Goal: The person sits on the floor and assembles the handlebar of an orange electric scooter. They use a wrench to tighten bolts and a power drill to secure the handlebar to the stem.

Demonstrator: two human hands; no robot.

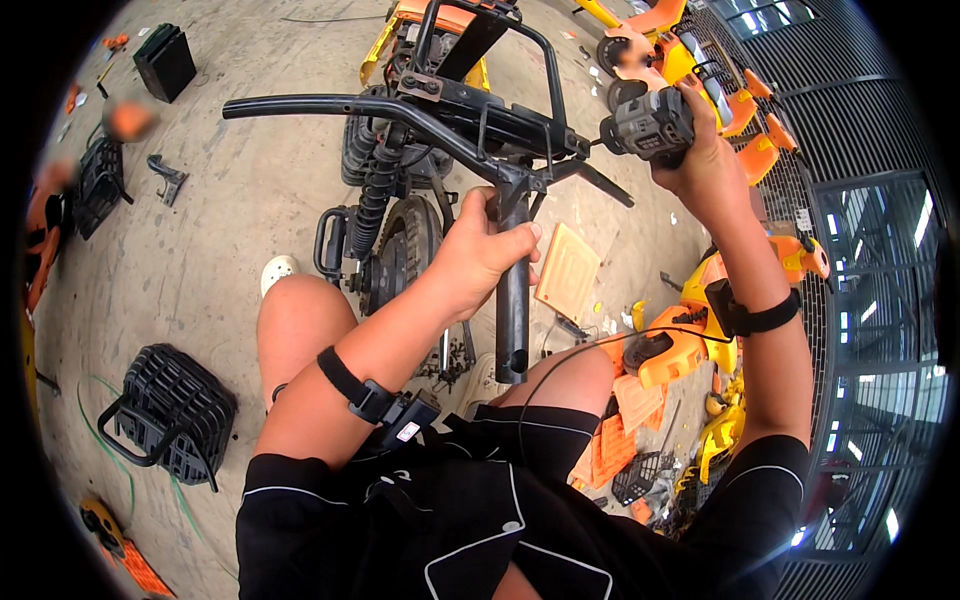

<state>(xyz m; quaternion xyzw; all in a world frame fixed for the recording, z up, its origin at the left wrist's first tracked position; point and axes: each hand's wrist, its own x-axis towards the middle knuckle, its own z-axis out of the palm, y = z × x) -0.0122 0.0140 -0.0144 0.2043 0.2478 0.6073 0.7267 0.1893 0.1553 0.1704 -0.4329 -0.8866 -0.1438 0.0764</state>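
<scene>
My left hand (484,252) is wrapped round the lower tube of a black metal vehicle frame (513,320), whose open end points toward me. A long bent bar of the same frame reaches out to the left. My right hand (708,165) grips a dark grey power driver (650,124), raised on the right side. The driver's tip points left and meets, or nearly meets, a joint of the frame; whether it touches a bolt is too small to tell. Below the frame stand a coil-spring shock absorber (378,195) and a black-tyred wheel (408,250).
A black basket (175,415) lies at the lower left, and a black box (165,62) stands at the far left. Orange-yellow vehicles (675,350) line the right side, with loose orange panels (605,450) nearby. An orange flat panel (569,268) lies right of the frame.
</scene>
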